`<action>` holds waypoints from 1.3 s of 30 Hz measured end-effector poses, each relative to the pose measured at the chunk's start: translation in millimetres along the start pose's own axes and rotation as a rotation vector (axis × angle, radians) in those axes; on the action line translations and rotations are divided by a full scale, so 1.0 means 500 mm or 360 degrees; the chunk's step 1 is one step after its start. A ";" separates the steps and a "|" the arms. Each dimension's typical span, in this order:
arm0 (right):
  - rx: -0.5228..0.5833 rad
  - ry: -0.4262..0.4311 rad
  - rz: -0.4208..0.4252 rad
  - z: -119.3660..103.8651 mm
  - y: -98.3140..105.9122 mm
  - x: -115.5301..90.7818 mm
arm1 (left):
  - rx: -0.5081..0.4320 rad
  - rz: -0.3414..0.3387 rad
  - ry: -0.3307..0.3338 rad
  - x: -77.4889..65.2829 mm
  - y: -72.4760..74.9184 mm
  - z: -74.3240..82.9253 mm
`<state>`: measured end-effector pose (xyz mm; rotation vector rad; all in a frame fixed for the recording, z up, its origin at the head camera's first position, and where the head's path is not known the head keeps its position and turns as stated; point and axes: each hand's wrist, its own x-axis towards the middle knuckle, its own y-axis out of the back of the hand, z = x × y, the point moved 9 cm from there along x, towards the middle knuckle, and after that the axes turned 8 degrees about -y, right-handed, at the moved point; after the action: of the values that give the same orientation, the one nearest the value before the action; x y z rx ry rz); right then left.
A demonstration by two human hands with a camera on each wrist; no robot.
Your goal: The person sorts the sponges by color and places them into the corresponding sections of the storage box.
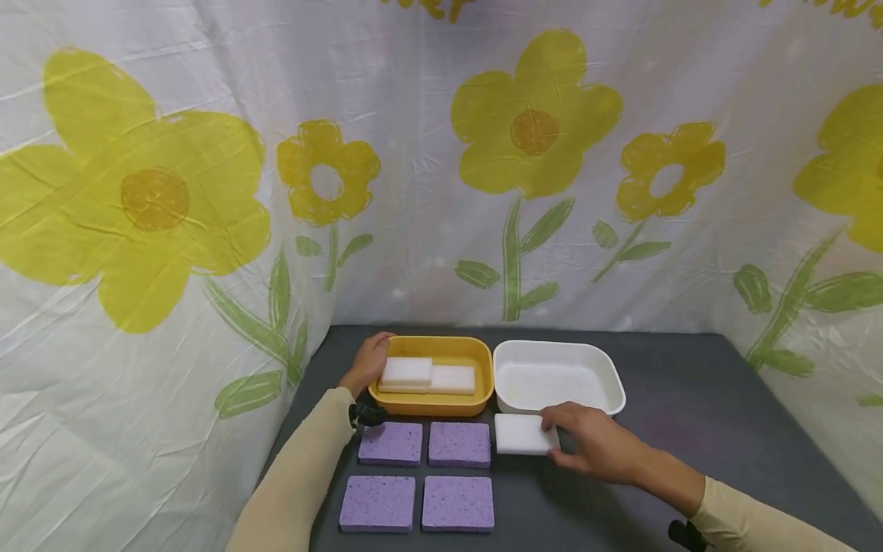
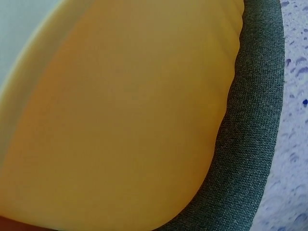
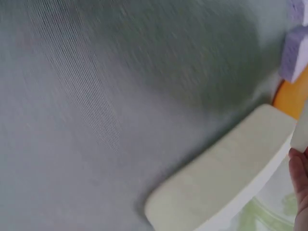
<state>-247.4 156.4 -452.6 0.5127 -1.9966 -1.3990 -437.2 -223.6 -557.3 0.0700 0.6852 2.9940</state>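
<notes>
Pinched white block by right end between fingers of right hand, just beside white tub — likely risked a drop through shallow hold; touched yellow tub with left hand — couldn't tell finger curl

Head cam: even, mod. bright, soft light from above; faint sheen on creases of flower-print curtain, diffuse shadow on dk gray table below R hand. Wide-angle stretch twd edges. L wrist: yellow tub out of focus — table weave crisper. R wrist: duller, blurry — broad soft shadow up top, moiré-like stripes upper L.
</notes>
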 end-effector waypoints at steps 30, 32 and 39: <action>-0.0010 -0.0091 -0.0158 0.039 -0.044 0.260 | 0.0027 0.0005 -0.0050 -0.004 -0.001 0.010; -0.0025 -0.0065 -0.0164 0.034 -0.053 0.274 | 0.0029 0.0008 -0.0046 -0.004 0.001 0.010; -0.0111 0.0054 -0.0185 0.016 -0.086 0.311 | 0.0018 0.0007 -0.0023 -0.007 0.001 0.009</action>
<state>-366.8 47.4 -451.1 0.6257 -1.9106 -1.5144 -433.3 -222.2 -553.0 0.0934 0.7014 2.9912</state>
